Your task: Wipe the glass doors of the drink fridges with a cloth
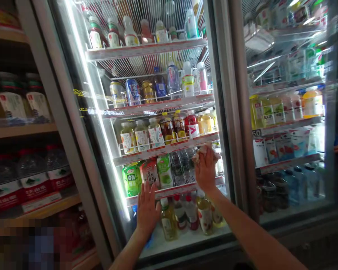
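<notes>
My right hand (206, 171) presses a crumpled, pale cloth (204, 150) against the glass door (112, 140) of a lit drinks cooler, toward the door's right side. Lower and to the left, my left hand (148, 208) lies on the same glass with its fingers stretched out and nothing in it. Behind the glass, a green pouch-like pack (131, 179) and a red pack (149, 171) show just above my left fingers. Several clear bottles (181, 165) stand behind the pane left of the cloth. A yellowish bottle (169, 221) is on the bottom level, right of my left hand.
A metal door frame (235, 112) separates this door from a second glass-fronted cooler section (287, 123) full of drinks. At the left, wooden shelves (39, 208) hold bottles and red-wrapped packs of bottles (30, 183).
</notes>
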`<action>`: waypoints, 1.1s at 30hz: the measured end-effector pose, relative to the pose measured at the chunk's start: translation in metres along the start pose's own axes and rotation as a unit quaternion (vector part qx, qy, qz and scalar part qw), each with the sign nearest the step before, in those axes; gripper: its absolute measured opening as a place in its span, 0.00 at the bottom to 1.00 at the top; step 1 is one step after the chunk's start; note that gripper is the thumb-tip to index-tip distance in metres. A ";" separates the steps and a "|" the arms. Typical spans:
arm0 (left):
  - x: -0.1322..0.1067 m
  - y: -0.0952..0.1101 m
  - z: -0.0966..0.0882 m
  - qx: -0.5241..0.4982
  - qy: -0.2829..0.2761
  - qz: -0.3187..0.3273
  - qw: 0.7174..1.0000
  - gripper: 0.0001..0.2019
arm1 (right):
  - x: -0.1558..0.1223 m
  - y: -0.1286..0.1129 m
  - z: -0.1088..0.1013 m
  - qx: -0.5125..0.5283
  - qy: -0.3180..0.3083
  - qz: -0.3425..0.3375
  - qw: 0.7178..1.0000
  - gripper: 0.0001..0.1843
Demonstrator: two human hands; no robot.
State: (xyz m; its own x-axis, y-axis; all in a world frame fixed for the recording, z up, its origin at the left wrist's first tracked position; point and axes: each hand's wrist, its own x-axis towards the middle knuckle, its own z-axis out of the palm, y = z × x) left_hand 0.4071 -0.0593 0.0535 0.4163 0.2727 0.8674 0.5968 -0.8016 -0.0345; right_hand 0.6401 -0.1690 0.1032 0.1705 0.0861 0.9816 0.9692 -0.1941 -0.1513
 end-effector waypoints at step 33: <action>0.148 0.064 0.024 -0.057 0.226 0.208 0.950 0.20 | -0.022 0.049 -0.016 -0.045 -0.014 -0.008 0.999 0.38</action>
State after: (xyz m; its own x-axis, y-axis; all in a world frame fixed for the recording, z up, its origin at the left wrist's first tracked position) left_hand 0.5233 -0.0575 0.1676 0.2470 -0.3172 0.9156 0.3564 -0.8489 -0.3902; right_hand 0.6811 -0.1964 0.0759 0.1605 0.1177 0.9800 0.9522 -0.2798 -0.1223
